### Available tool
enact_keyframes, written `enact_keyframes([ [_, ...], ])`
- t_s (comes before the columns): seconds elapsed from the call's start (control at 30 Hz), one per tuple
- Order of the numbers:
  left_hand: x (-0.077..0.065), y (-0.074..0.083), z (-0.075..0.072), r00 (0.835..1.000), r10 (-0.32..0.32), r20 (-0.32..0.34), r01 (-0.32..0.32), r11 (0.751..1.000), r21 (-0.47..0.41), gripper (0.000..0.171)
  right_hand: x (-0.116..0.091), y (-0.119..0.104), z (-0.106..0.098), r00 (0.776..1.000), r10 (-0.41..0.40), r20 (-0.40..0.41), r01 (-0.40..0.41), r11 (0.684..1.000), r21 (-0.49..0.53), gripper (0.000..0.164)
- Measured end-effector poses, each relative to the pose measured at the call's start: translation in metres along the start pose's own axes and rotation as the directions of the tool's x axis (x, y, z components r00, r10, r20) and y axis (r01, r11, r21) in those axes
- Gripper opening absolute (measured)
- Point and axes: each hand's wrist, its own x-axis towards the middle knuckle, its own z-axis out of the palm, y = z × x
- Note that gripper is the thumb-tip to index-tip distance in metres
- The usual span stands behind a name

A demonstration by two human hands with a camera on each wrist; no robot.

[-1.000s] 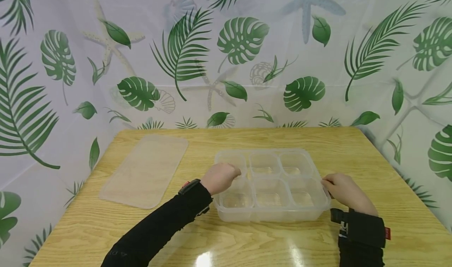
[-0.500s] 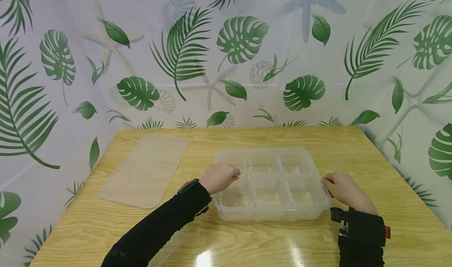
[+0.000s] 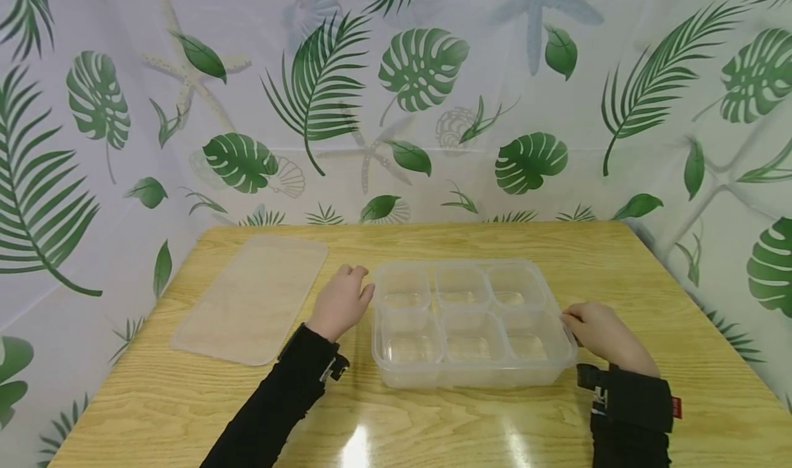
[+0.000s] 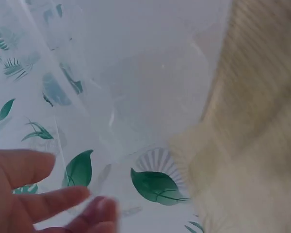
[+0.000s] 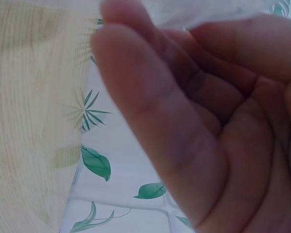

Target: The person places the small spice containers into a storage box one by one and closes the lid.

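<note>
A clear plastic container (image 3: pixel 470 377) with several compartments, two rows of them, sits right of the table's middle. Just off its left side is my left hand (image 3: pixel 339 302), fingers loosely spread and holding nothing; the left wrist view shows the spread fingers (image 4: pixel 58 204) with the container's translucent wall (image 4: pixel 150 92) beyond. At the opposite side my right hand (image 3: pixel 606 332) pinches the container's right rim between thumb and curled fingers. A strip of clear plastic (image 5: pixel 203 14) crosses the top of the right wrist view beside those fingers.
A flat translucent rectangular sheet, like a lid (image 3: pixel 247 303), lies on the left part of the wooden table (image 3: pixel 433 427). A leaf-patterned cloth (image 3: pixel 383 124) hangs behind the table and along both sides.
My left hand has come away from the container's left compartments, moving left, and its fingers have loosened. My right hand stays at the right rim. The container has barely moved.
</note>
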Motion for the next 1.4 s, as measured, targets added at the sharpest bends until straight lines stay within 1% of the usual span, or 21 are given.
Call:
enact_keyframes([
  [0.07,-0.004,-0.005,0.001,0.995,-0.066,0.076,0.069,0.997,-0.035,0.036,0.0,0.0,0.0,1.0,0.0,-0.002,0.0,1.0,0.001,0.025],
  [0.13,-0.008,-0.009,0.003,0.98,-0.095,0.173,0.116,0.986,-0.12,0.041,0.0,0.0,0.0,1.0,-0.004,-0.005,0.004,1.0,-0.001,0.025],
  [0.17,-0.009,-0.01,0.004,0.972,-0.098,0.215,0.137,0.976,-0.172,0.042,0.0,0.0,0.0,1.0,-0.005,-0.004,0.005,1.0,-0.002,0.025],
  [0.2,-0.011,-0.011,0.006,0.964,-0.091,0.249,0.15,0.963,-0.226,0.043,0.0,0.0,0.0,1.0,-0.006,-0.004,0.006,1.0,0.0,0.025],
  [0.23,-0.012,-0.012,0.008,0.957,-0.086,0.277,0.168,0.944,-0.285,0.043,0.0,0.0,0.0,1.0,-0.008,-0.004,0.008,1.0,0.0,0.025],
  [0.3,-0.015,-0.013,0.011,0.947,-0.075,0.313,0.2,0.899,-0.389,0.043,0.0,0.0,0.0,1.0,-0.006,-0.003,0.006,1.0,0.002,0.025],
  [0.37,-0.016,-0.014,0.013,0.947,-0.065,0.314,0.212,0.861,-0.462,0.041,-0.001,-0.001,0.001,1.0,-0.005,-0.001,0.005,1.0,0.006,0.025],
  [0.43,-0.018,-0.014,0.015,0.951,-0.063,0.304,0.219,0.83,-0.513,0.039,-0.001,-0.001,0.001,1.0,-0.003,-0.001,0.003,1.0,0.006,0.025],
  [0.53,-0.019,-0.014,0.017,0.954,-0.063,0.292,0.225,0.795,-0.563,0.037,0.0,-0.001,0.001,1.0,-0.004,0.0,0.004,1.0,0.005,0.024],
  [0.63,-0.021,-0.014,0.018,0.959,-0.058,0.278,0.218,0.777,-0.591,0.038,0.0,-0.001,0.001,1.0,-0.007,-0.004,0.007,1.0,-0.003,0.025],
  [0.73,-0.023,-0.013,0.019,0.963,-0.054,0.264,0.209,0.769,-0.604,0.04,0.001,-0.001,0.001,1.0,-0.016,-0.011,0.016,1.0,-0.013,0.025],
  [0.83,-0.024,-0.012,0.019,0.966,-0.054,0.255,0.202,0.771,-0.604,0.041,0.001,0.0,0.001,1.0,-0.023,-0.016,0.022,1.0,-0.019,0.026],
  [0.9,-0.025,-0.011,0.019,0.967,-0.058,0.248,0.199,0.783,-0.589,0.041,0.001,0.0,0.001,1.0,-0.021,-0.018,0.02,1.0,-0.022,0.025],
  [0.93,-0.026,-0.011,0.018,0.969,-0.055,0.24,0.187,0.8,-0.571,0.041,0.001,0.0,0.001,1.0,-0.018,-0.018,0.018,1.0,-0.022,0.025],
  [1.0,-0.027,-0.01,0.017,0.976,-0.051,0.211,0.154,0.85,-0.503,0.041,-0.001,-0.002,0.001,0.999,-0.007,-0.034,0.007,1.0,-0.026,0.026],
  [1.07,-0.028,-0.008,0.014,0.986,-0.043,0.16,0.106,0.908,-0.406,0.042,-0.006,-0.006,-0.002,0.997,-0.003,-0.073,0.0,0.999,-0.041,0.029],
  [1.13,-0.029,-0.006,0.011,0.995,-0.024,0.101,0.053,0.951,-0.304,0.044,-0.012,-0.012,-0.006,0.992,0.0,-0.126,-0.006,0.999,-0.054,0.034],
  [1.2,-0.03,-0.004,0.007,0.999,0.006,0.039,0.003,0.977,-0.213,0.045,-0.017,-0.022,-0.01,0.98,-0.02,-0.199,0.007,0.998,-0.067,0.038],
  [1.27,-0.032,-0.001,0.002,0.999,0.05,-0.009,-0.051,0.988,-0.143,0.046,-0.02,-0.035,-0.014,0.962,-0.063,-0.267,0.044,0.996,-0.074,0.043],
  [1.33,-0.034,0.002,-0.003,0.992,0.11,-0.061,-0.114,0.991,-0.064,0.047,-0.021,-0.049,-0.014,0.931,-0.132,-0.339,0.107,0.99,-0.09,0.042],
  [1.4,-0.036,0.006,-0.008,0.978,0.176,-0.109,-0.175,0.984,0.023,0.047,-0.021,-0.064,-0.011,0.888,-0.22,-0.404,0.184,0.975,-0.127,0.041],
])
